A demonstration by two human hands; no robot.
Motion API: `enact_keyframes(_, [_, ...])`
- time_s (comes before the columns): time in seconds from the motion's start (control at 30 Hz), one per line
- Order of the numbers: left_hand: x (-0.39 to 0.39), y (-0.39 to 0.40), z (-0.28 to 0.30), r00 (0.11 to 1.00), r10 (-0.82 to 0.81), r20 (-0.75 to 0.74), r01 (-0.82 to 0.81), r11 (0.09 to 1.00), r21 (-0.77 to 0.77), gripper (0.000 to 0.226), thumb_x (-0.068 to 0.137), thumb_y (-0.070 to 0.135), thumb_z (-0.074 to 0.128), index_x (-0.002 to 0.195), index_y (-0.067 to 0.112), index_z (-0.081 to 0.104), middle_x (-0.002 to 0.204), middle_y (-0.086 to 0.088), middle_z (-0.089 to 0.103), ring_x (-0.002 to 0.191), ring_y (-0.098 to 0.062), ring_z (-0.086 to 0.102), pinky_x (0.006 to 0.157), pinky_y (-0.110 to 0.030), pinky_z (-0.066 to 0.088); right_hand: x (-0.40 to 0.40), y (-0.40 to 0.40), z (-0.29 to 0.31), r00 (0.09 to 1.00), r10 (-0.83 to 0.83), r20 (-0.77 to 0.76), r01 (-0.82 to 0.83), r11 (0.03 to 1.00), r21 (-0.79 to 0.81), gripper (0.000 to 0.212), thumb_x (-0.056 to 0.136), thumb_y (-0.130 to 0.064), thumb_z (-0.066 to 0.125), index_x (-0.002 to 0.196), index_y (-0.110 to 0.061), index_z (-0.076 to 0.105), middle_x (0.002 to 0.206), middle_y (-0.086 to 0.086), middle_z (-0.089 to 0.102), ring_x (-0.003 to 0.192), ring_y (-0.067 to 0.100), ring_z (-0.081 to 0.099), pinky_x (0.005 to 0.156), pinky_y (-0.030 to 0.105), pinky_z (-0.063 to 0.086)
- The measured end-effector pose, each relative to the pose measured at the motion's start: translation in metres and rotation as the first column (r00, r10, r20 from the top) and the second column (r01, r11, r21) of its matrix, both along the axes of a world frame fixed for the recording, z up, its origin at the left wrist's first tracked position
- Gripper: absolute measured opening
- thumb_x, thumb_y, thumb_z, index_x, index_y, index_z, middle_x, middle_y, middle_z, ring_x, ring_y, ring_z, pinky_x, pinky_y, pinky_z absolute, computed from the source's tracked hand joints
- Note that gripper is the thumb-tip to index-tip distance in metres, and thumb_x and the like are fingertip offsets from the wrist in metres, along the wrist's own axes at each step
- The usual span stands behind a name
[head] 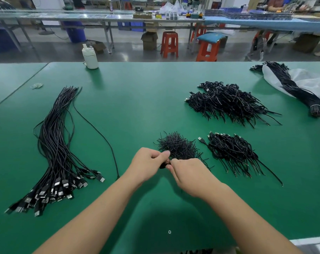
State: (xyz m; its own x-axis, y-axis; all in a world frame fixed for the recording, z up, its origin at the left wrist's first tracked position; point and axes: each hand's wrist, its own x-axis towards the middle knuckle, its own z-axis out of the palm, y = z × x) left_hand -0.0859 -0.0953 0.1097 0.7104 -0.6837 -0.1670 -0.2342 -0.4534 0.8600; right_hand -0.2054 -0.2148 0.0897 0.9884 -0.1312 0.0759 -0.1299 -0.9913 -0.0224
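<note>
My left hand [148, 165] and my right hand [187, 176] meet over the green table [137, 107], both pinching a small coiled black cable [164, 165] between their fingertips. Most of that cable is hidden by my fingers. Just behind my hands lies a heap of short black twist ties [175, 146]. To the right sits a small pile of coiled USB cables [232, 153]. A long single black cable [100, 136] runs from the loose bundle on the left toward my left forearm.
A large fan of straight black USB cables [56, 154] covers the left of the table. A bigger pile of coiled cables [226, 101] lies at the right rear, with a bound bundle on a plastic bag [301, 83] beyond. A white bottle [90, 57] stands at the far edge.
</note>
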Motion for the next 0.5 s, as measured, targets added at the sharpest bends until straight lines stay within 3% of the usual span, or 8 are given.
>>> enact_keyframes(0.1, [0.003,0.001,0.003,0.995,-0.104,0.008,0.103,0.994,0.032,0.039,0.090,0.050,0.064,0.072,0.018,0.077,0.056,-0.001,0.062,0.053,-0.011,0.039,0.053,-0.025,0.032,0.002,-0.003,-0.002,1.000,0.012,0.001,-0.012,0.999,-0.032,0.036,0.107,-0.038,0.022,0.097,-0.019,0.050,0.082,0.002,0.068,0.069,0.029,0.064,0.057,0.035,0.030])
enact_keyframes(0.17, [0.005,0.002,0.005,0.983,-0.181,0.020,0.180,0.983,0.036,0.021,0.086,0.036,0.073,0.072,0.021,0.077,0.065,-0.004,0.069,0.057,-0.013,0.043,0.056,-0.026,0.034,0.003,-0.004,-0.004,1.000,0.027,-0.007,-0.028,0.998,-0.048,0.037,0.107,-0.037,0.022,0.102,-0.017,0.053,0.083,0.003,0.068,0.069,0.030,0.065,0.057,0.035,0.030])
enact_keyframes(0.27, [0.007,0.002,0.005,0.980,-0.188,0.065,0.184,0.981,0.062,0.016,0.085,0.021,0.073,0.070,0.021,0.077,0.073,-0.010,0.073,0.055,-0.013,0.039,0.054,-0.024,0.032,0.004,-0.004,-0.006,0.999,0.035,-0.016,-0.036,0.999,-0.028,0.038,0.107,-0.041,0.022,0.099,-0.017,0.051,0.083,0.003,0.067,0.069,0.030,0.064,0.057,0.036,0.030])
enact_keyframes(0.4, [0.005,-0.001,0.004,0.956,-0.219,0.194,0.180,0.963,0.201,0.014,0.082,0.019,0.071,0.069,0.021,0.073,0.070,0.000,0.072,0.052,-0.008,0.044,0.052,-0.023,0.039,0.003,-0.006,-0.010,0.997,0.071,-0.029,-0.072,0.997,-0.003,0.031,0.107,-0.043,0.024,0.090,-0.022,0.039,0.085,0.002,0.066,0.069,0.028,0.062,0.056,0.035,0.027])
enact_keyframes(0.5, [0.006,-0.001,0.004,0.947,-0.254,0.195,0.201,0.945,0.258,0.015,0.079,0.018,0.070,0.065,0.022,0.068,0.065,0.007,0.069,0.053,-0.007,0.049,0.052,-0.020,0.041,0.003,-0.006,-0.012,0.995,0.095,-0.040,-0.096,0.995,-0.029,0.028,0.107,-0.043,0.025,0.088,-0.024,0.034,0.088,0.000,0.064,0.072,0.027,0.063,0.056,0.035,0.025])
